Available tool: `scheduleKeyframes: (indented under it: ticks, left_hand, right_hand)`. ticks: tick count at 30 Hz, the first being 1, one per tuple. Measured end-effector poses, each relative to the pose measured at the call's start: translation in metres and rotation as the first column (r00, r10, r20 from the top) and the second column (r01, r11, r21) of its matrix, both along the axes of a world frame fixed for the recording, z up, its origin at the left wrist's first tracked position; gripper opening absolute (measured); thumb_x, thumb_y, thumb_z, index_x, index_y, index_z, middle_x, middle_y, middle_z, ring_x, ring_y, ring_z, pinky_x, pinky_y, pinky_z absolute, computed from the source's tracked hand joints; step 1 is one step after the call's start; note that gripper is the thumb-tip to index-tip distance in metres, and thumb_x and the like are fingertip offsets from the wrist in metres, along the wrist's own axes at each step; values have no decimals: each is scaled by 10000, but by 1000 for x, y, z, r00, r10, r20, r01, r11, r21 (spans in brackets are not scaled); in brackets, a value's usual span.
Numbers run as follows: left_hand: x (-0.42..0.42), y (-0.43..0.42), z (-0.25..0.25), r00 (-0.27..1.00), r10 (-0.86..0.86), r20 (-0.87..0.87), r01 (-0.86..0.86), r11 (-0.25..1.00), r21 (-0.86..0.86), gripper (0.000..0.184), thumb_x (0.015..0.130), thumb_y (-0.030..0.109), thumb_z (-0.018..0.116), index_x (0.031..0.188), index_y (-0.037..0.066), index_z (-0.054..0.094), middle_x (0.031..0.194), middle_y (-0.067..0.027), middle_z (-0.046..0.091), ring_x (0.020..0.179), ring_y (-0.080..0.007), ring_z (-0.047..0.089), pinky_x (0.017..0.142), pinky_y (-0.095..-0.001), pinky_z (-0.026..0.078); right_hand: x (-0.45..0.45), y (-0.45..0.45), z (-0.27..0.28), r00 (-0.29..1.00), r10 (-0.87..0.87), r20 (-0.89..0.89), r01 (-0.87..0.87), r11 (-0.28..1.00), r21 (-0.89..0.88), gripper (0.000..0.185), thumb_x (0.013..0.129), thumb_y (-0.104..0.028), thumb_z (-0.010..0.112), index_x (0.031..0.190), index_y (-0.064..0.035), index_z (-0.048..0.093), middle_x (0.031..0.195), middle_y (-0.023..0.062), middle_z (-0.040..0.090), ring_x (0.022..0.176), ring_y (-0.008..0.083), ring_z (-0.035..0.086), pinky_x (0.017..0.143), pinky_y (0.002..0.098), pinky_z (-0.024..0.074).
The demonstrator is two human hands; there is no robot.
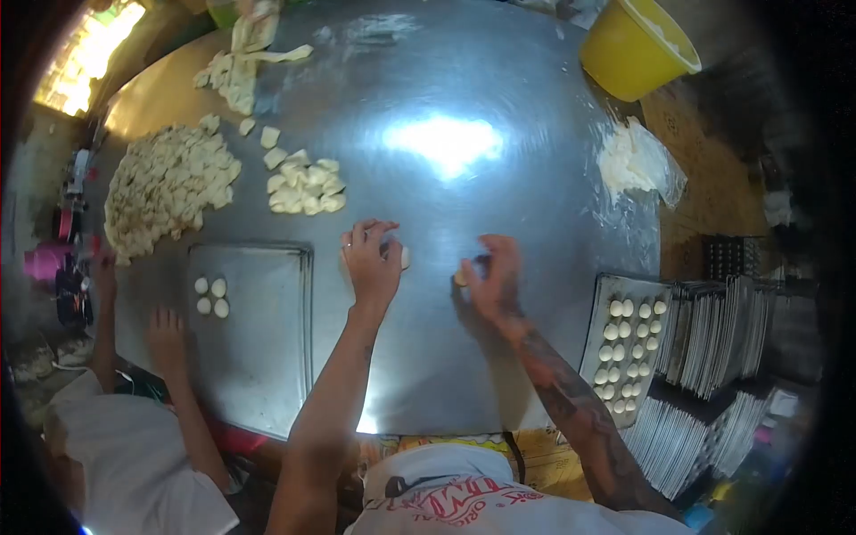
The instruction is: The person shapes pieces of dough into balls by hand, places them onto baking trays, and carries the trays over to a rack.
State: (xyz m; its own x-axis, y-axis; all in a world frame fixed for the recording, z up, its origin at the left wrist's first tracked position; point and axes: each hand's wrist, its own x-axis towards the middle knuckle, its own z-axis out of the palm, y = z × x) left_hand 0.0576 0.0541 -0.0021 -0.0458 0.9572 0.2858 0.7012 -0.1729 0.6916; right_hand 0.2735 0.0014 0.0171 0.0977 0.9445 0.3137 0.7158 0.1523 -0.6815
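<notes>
My left hand [373, 260], wearing a ring, is curled over the steel table with its fingers bent around a small dough ball [406, 258], which partly shows beside the thumb. To its right, my tattooed right arm ends in my right hand [494, 275], slightly blurred and cupped around another dough ball [461, 277]; its palm side is hidden. Beyond my left hand lies a cluster of cut dough pieces [306, 185]. A metal tray [250, 357] on the left carries several round dough balls [211, 297].
A co-worker's hand [166, 334] rests by the left tray, near a large heap of dough pieces [169, 183]. More dough [234, 80] lies at the far left. On the right are a filled tray [590, 352], white fat or dough on plastic [629, 160], a yellow bucket [633, 53] and stacked trays [713, 339].
</notes>
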Motion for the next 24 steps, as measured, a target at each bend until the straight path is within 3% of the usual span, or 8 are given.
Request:
scheduleKeyframes:
  ticks: [4, 6, 8, 10, 12, 18, 21, 24]
  left_hand:
    - [-29, -38, -1, 897, -336, 287, 386, 911, -142, 213, 939, 122, 729, 1132, 39, 770, 1151, -165, 721, 1086, -390, 656, 968, -475, 523]
    - [-55, -54, 25, 848, -281, 450, 415, 879, -233, 219, 931, 95, 729, 1137, 27, 762, 1123, -182, 721, 1011, -390, 680, 907, -452, 554]
    - [-108, -77, 28, 869, -220, 442, 371, 882, -291, 213, 935, 75, 724, 1137, 16, 758, 1099, -172, 717, 962, -345, 705, 856, -436, 573]
    - [-184, -94, 5, 884, 56, 464, 17, 988, -153, 228, 940, 70, 726, 1158, 9, 757, 1066, -157, 711, 917, -299, 722, 806, -416, 580]
    - [-258, -88, 26, 970, 186, 159, -146, 961, -236, 256, 937, 64, 741, 1189, 19, 760, 1051, -152, 704, 919, -271, 728, 803, -398, 583]
    - [-323, -63, 18, 997, 49, 58, -35, 973, -226, 316, 926, 51, 759, 1241, 26, 752, 1098, -164, 714, 893, -282, 725, 789, -391, 589]
    - [-303, -67, 34, 987, 152, 48, -140, 969, -203, 400, 916, 77, 777, 1309, 41, 712, 1171, -173, 704, 914, -304, 705, 795, -399, 577]
    - [-267, -49, 55, 982, 170, 80, -155, 974, -166, 409, 923, 108, 769, 1324, 56, 702, 1241, -179, 691, 959, -332, 683, 832, -409, 572]
  right_hand:
    - [-8, -32, -2, 971, 239, -15, -231, 920, -315, 352, 922, -110, 788, 1255, -29, 710, 1107, 151, 605, 1022, 292, 648, 826, 420, 564]
    - [-46, -29, 2, 968, 246, -57, -247, 880, -406, 321, 922, -112, 785, 1230, -40, 729, 1128, 160, 600, 1014, 298, 655, 827, 407, 573]
    - [-103, -37, 17, 966, 220, -135, -257, 874, -413, 275, 940, -119, 763, 1208, -59, 749, 1092, 163, 611, 970, 301, 673, 840, 394, 583]
    - [-174, -32, 11, 910, 314, -271, -397, 848, -352, 219, 953, -112, 728, 1167, -70, 743, 1049, 159, 632, 951, 324, 681, 824, 410, 583]
    - [-243, -11, 36, 842, 516, -156, -534, 761, -367, 175, 943, -101, 712, 1116, -73, 728, 1070, 155, 624, 943, 366, 677, 810, 435, 578]
    - [-348, 24, -29, 797, 603, -11, -578, 759, -299, 399, 945, -105, 760, 1333, -85, 669, 1100, 170, 620, 985, 379, 680, 803, 470, 550]
    - [-318, 6, 28, 814, 581, 23, -567, 802, -190, 796, 880, -208, 854, 1574, -116, 476, 1369, 297, 465, 1206, 468, 593, 943, 464, 559]
    - [-254, -28, 32, 909, 401, -112, -414, 844, -340, 678, 895, -172, 836, 1505, -101, 549, 1301, 243, 546, 1138, 420, 641, 927, 456, 569]
